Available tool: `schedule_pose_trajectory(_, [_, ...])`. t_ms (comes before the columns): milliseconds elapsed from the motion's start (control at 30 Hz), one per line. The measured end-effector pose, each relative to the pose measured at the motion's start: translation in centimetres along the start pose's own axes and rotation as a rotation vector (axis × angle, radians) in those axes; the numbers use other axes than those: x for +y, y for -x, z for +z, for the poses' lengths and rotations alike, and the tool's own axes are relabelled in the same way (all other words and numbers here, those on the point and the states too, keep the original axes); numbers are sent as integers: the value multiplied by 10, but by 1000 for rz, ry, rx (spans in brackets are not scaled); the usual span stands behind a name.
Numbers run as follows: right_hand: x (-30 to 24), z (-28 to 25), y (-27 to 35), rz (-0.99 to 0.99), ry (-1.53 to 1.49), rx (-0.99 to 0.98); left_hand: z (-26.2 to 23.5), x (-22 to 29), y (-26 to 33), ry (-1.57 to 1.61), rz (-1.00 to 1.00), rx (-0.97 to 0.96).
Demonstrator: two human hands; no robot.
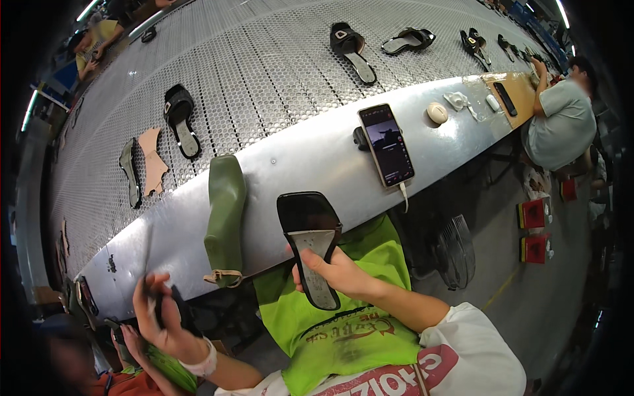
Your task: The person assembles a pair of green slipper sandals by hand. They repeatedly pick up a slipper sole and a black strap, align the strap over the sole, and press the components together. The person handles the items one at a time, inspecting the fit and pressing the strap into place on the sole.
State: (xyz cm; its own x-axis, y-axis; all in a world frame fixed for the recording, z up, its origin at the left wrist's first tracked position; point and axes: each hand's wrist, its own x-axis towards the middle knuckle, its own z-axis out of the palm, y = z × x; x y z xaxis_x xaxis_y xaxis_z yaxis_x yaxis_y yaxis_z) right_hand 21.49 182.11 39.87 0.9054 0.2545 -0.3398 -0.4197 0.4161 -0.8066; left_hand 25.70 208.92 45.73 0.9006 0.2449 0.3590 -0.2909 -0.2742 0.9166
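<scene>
My right hand point(340, 272) grips a black slide sandal point(309, 206) by its sole, thumb on the grey insole, the wide dark strap turned away from me. It is held over my lime-green apron point(356, 323), near the table edge. Off to the left is my raised left hand point(165, 317), smeared by motion, its fingers curled around a thin, dark, stick-like tool point(148, 254) that points upward. The tool's exact kind is too blurred to make out. Between the two hands, a green shoe last point(226, 208) with a cord at its near end lies on the metal ledge.
A propped phone point(387, 146) with a white cable stands on the ledge point(297, 148). Beyond lies a perforated conveyor point(264, 72) carrying several sandals, including one black sandal point(180, 119), and a tan cut piece point(153, 162). A co-worker point(561, 115) sits at right; a fan point(456, 251) stands below.
</scene>
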Motion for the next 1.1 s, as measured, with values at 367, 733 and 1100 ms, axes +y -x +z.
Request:
schedule_pose_trajectory(367, [7, -5, -12, -30, -116, 40, 63, -40, -21, -555, -17, -397])
schedule_pose_trajectory(733, [12, 30, -31, -220, -354, 54, 59, -6, 66, 38, -162, -211])
schedule_pose_trajectory(1100, [64, 6, 28, 262, -425, -37, 42, -55, 107, 359, -603, -474])
